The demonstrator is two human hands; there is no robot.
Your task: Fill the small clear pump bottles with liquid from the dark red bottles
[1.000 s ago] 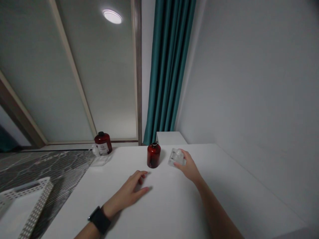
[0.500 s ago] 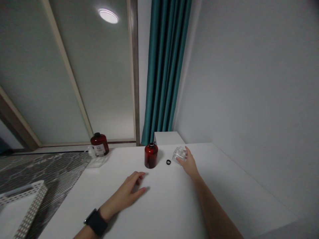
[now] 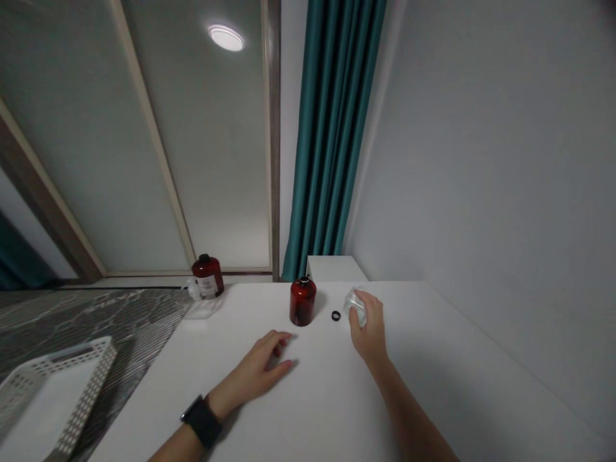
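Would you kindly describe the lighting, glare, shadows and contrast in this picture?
All in the head view: dim light; oval glare on the frosted panel; soft shadow right of the nearer red bottle; the clear object at the right hand blends into the white table.

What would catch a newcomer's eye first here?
The tall teal curtain behind the white table would likely stand out first. Next comes the nearer red bottle, toward the table's far side, with the right hand at a clear object to its right.

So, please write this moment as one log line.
left hand: open, near red bottle; right hand: at clear object; black ring: on table
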